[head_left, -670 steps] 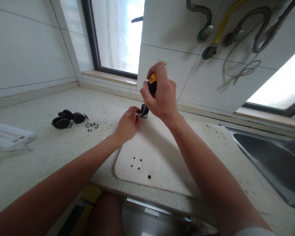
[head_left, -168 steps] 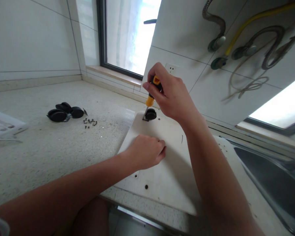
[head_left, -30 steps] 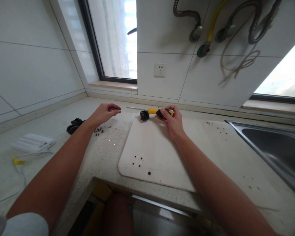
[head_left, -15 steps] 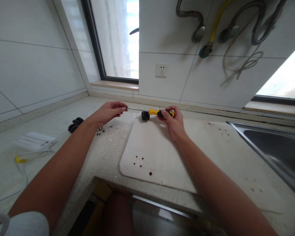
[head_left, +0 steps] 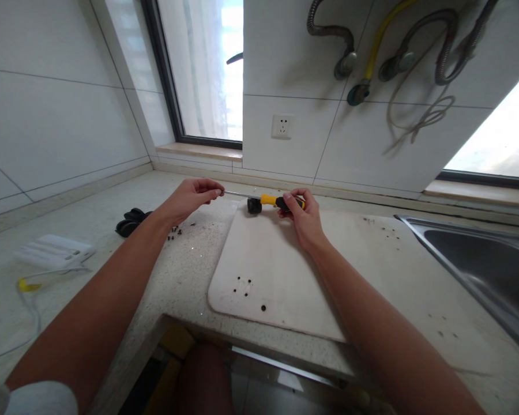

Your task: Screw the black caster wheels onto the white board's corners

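Observation:
My right hand [head_left: 303, 216] is closed around the yellow and black handle of a screwdriver [head_left: 269, 199]. Its thin metal shaft points left, level above the countertop. At the shaft's end, the fingertips of my left hand [head_left: 199, 196] are pinched together; whatever is between them is too small to name. Just below the screwdriver, a black caster wheel [head_left: 254, 206] stands at the far left corner of a pale board [head_left: 277, 259]. Under my left wrist, several small dark screws [head_left: 174, 233] lie scattered on the counter. More black casters [head_left: 130, 222] sit left of my left forearm, partly hidden by it.
The board has groups of screw holes [head_left: 243, 286] near its corners. At the right is a steel sink [head_left: 480, 259]. A white power bank [head_left: 56, 251] and a white cable [head_left: 37, 314] lie at the left. Pipes [head_left: 367, 63] and a socket [head_left: 282, 126] are on the tiled wall.
The view has shifted slightly. Both hands and the screwdriver keep nearly the same pose, with the left fingertips still at the shaft's end.

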Demonstrator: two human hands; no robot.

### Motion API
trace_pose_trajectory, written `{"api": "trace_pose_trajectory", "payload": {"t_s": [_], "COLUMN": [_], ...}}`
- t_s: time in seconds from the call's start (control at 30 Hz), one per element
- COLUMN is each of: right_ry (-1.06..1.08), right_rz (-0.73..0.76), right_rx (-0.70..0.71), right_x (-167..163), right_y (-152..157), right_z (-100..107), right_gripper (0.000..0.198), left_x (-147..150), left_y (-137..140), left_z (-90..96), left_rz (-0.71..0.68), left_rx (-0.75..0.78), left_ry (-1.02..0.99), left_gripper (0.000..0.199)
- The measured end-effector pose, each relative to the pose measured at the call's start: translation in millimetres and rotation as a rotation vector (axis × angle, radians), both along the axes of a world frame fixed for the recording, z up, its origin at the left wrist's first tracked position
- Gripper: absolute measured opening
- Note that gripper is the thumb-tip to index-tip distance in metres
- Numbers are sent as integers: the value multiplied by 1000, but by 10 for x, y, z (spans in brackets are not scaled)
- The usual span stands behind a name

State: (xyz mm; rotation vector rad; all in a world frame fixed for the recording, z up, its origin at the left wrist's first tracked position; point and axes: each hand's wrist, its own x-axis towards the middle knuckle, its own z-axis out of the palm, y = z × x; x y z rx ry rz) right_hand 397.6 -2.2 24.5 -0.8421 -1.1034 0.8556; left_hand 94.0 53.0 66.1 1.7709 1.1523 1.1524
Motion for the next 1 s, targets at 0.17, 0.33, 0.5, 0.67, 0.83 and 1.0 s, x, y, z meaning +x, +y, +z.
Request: {"api": "trace_pose_trajectory", "payload": {"t_s": [0.17,0.33,0.5,0.67,0.83,1.0], "right_ry": [-94,-160,-119,-35,216,326], "right_rz": [-50,-134,-151,-172,-216,-224], "right_rx": [-5,-9,-13,-48,-74,-88], "right_x": [-21,-14,-8,-10,36,125], "right_y": [-63,-100,-82,-29,13,54], "right_z": [38,47,43,47,87,109], "right_gripper": [55,55,56,61,68,71], "left_x": [7,33,76,160,527,1072], "left_y": [-5,-28,-52,-50,-129,-444], "left_z": [14,28,25,17,-115,-464], "left_rz": [9,-1,2,39,154,155], "left_rx": [54,74,98,150,138,232], "left_ry": [42,54,50,7,-103,86], "left_gripper": [33,27,24,39,41,45]}}
